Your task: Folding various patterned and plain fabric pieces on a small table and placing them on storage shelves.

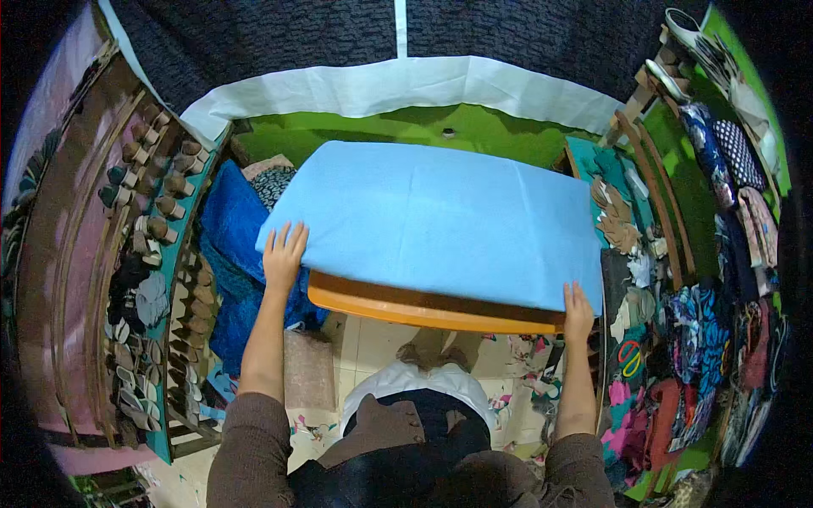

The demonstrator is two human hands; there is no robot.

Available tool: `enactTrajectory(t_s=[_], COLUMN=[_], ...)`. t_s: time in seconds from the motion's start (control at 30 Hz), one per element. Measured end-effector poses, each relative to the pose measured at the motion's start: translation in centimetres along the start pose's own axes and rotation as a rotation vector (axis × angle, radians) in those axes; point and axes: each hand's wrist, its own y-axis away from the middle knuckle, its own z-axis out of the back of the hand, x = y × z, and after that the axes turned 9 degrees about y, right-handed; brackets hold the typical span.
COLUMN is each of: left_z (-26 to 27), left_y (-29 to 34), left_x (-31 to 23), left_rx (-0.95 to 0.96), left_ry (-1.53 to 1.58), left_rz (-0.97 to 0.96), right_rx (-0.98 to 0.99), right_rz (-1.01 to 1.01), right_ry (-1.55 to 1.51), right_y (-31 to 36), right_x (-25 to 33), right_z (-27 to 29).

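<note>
A light blue cloth (440,216) lies over an orange table (406,313), whose near rim shows beneath it. My left hand (285,251) is at the cloth's near left corner, fingers over the top and thumb hidden. At the near right corner my right hand (578,313) has its fingers over the cloth in the same way. Both hands appear closed on the edge, the cloth between fingers and hidden thumbs. The cloth's left corner juts out past the table rim, and a shadow falls on the orange below its near edge.
Rows of shoes fill a rack (174,245) on the left. Crumpled dark blue fabric (233,254) lies beside the table. To the right are folded clothes (699,330), brown gloves (616,218) and scissors (630,358) with coloured handles. A dark curtain (296,42) hangs behind.
</note>
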Motion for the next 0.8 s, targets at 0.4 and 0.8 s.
enactTrajectory(t_s=[0.4,0.8], left_z=[-0.5,3.9], left_y=[10.3,7.6], left_x=[-1.0,-5.9], left_rx=[0.257,0.499], left_ry=[0.095,0.321], left_rz=[0.126,0.214], right_rx=[0.177,0.753], right_rz=[-0.199,-0.421], right_ry=[0.065,-0.007], right_y=[1.9,3.8], right_x=[-1.2,0.7], right_z=[-2.3,-2.4])
